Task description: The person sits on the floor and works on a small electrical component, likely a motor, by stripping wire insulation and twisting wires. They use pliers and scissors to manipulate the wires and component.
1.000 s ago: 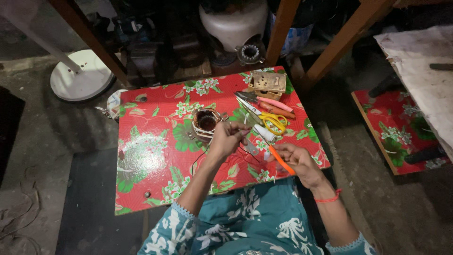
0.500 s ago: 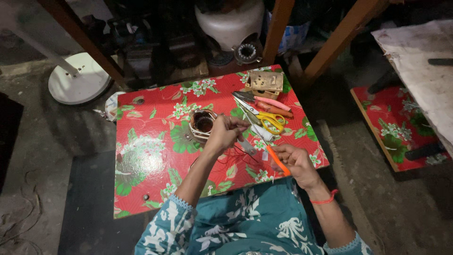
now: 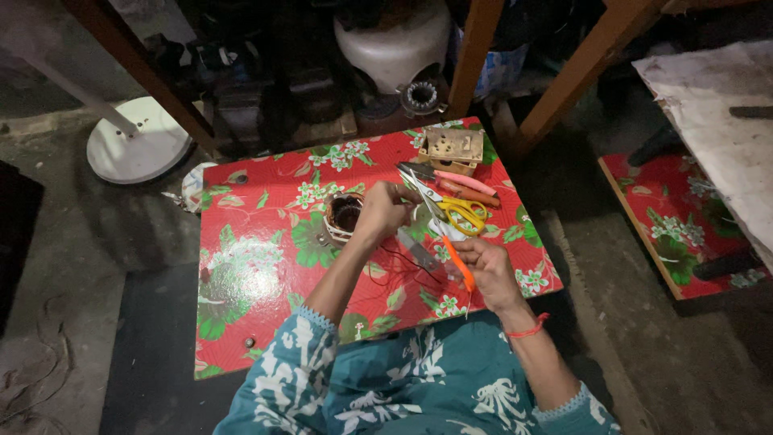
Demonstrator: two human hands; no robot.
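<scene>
My left hand (image 3: 385, 211) pinches thin wire beside a round copper-wound coil (image 3: 341, 217) that lies on the red floral table (image 3: 258, 266). My right hand (image 3: 485, 271) grips an orange-handled tool (image 3: 456, 266) near the table's front right. Thin dark wires (image 3: 403, 266) run over the tabletop between the two hands. A small metal blade-like tool (image 3: 419, 250) lies flat between them.
Yellow-handled scissors (image 3: 460, 213), pink-handled pliers (image 3: 451, 179) and a small wooden block (image 3: 452, 149) lie at the table's back right. A white round fan base (image 3: 137, 149) stands on the floor at left. Wooden legs (image 3: 592, 60) rise behind. Another red floral board (image 3: 684, 229) lies at right.
My right hand with the orange-handled tool has drawn a little closer to my body. My left hand stays at the coil.
</scene>
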